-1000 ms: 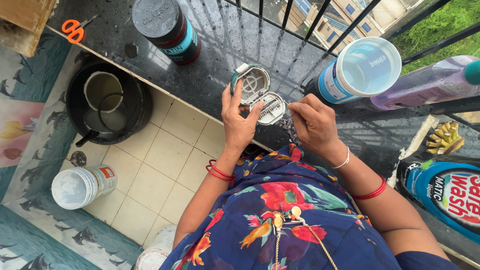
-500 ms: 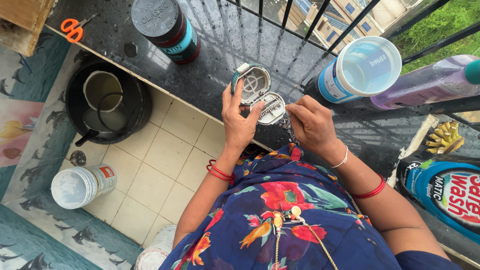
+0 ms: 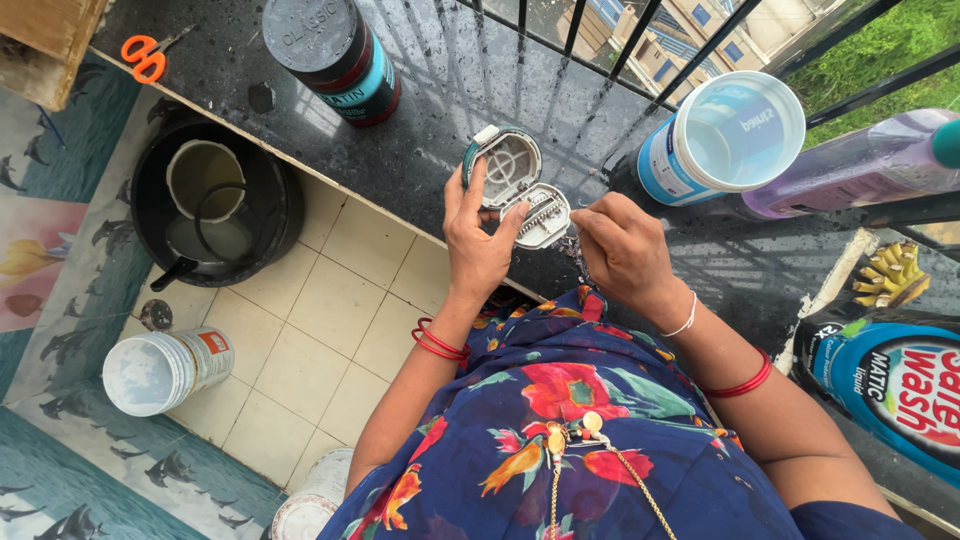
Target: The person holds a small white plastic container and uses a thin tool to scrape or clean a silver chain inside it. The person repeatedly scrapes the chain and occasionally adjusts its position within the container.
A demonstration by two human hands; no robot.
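Note:
My left hand [image 3: 478, 235] holds a small hinged plastic case [image 3: 512, 180], opened into two round halves, over the black stone ledge [image 3: 400, 150]. The upper half is teal-rimmed with a grey mesh inside; the lower white half carries a row of small metal teeth. My right hand [image 3: 622, 248] is pinched at the right edge of the lower half, its fingertips closed on something small and dark that I cannot make out. Red bangles sit on both wrists.
On the ledge stand a dark lidded jar [image 3: 330, 55], a white tub [image 3: 725, 140], a purple bottle [image 3: 860, 165] and orange scissors [image 3: 150, 55]. A blue detergent bottle [image 3: 890, 385] lies at right. Below, a black basin [image 3: 215, 205] and white pots [image 3: 165, 370] sit on the tiled floor.
Both hands stay at the opened case; my right hand's fingers have shifted slightly at the lower half.

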